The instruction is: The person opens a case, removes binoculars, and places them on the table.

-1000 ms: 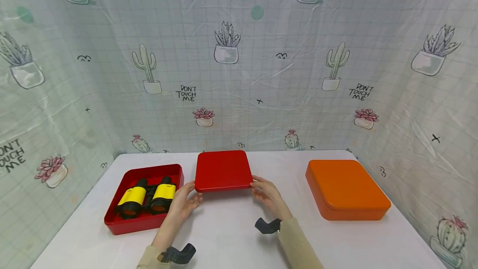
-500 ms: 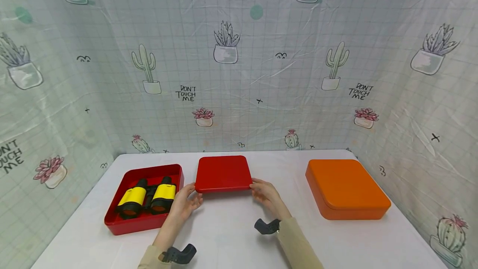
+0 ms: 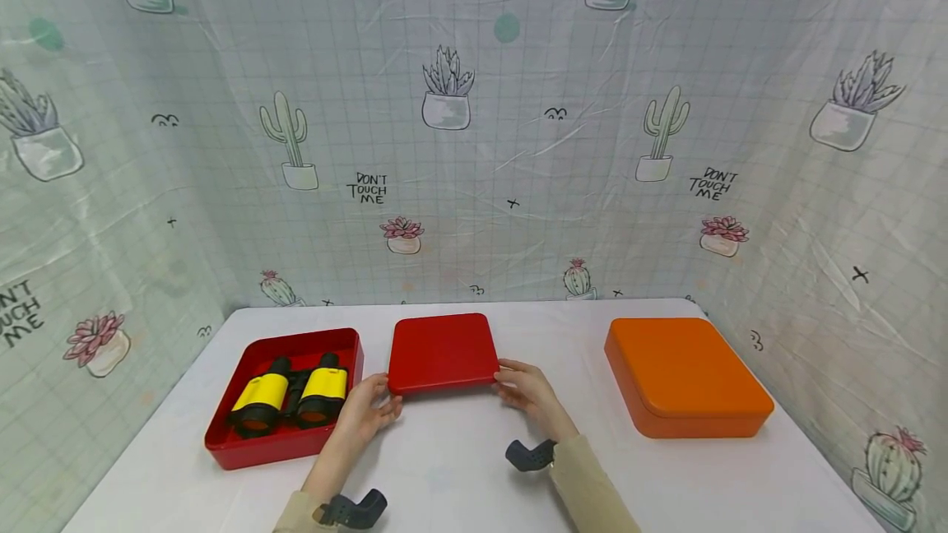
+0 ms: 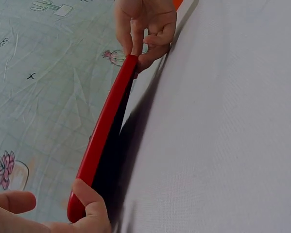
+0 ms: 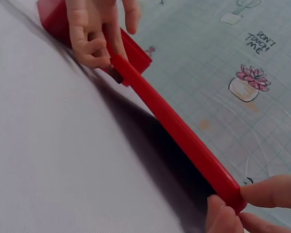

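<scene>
bright head view, dimmer wrist views, shadow under lid [image 3: 444,352]

ahead of me i read "don't touch me" twice on the cactus-print backdrop [image 3: 485,163]; at far left the same lettering [image 3: 20,312] is partly cut off.

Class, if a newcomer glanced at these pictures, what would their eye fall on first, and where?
Probably the red lid, gripped near its front corners by both hands in the middle of the white table. Next, perhaps, the yellow-and-black binoculars in the red box at left, then the orange box at right.
</scene>
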`<state>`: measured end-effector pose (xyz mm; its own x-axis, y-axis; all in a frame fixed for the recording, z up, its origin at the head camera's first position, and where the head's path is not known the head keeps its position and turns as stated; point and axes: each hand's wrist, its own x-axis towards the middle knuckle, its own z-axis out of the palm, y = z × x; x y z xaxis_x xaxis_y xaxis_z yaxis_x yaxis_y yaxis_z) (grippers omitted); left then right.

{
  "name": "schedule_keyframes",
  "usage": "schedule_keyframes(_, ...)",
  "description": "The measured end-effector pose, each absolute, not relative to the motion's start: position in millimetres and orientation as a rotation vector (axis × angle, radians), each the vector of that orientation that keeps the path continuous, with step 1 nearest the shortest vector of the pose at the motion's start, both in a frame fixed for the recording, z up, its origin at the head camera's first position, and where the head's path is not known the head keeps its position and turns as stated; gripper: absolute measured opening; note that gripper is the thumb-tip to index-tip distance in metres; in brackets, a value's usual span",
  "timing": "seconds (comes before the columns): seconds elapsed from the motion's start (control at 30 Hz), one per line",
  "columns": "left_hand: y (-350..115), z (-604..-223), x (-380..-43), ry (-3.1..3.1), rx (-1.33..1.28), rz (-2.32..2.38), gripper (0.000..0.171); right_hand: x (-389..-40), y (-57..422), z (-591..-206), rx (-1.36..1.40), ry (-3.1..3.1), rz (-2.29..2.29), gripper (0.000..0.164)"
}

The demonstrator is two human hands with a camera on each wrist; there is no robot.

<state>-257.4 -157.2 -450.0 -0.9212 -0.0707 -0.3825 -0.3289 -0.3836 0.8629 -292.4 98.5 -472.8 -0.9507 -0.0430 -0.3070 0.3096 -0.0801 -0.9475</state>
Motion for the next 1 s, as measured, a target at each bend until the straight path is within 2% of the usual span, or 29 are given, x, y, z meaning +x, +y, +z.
schedule_keyframes(0.23,-157.9,-445.7,-255.8,1.638,-0.564,2.443,0.059,-290.8,103.0,-471.6,0.284,1.837,-2.178,0.044)
schedule_keyframes(0.7,-153.0,-445.7,-251.6,1.610,-0.471,2.577,0.057,-285.7,102.1,-468.7,0.284,1.275,-2.439,0.053)
schedule_keyframes(1.0,-150.7,-445.6,-253.6,1.489,-0.475,2.701,0.058,-284.9,97.8,-468.9,0.232,1.236,-2.450,0.054)
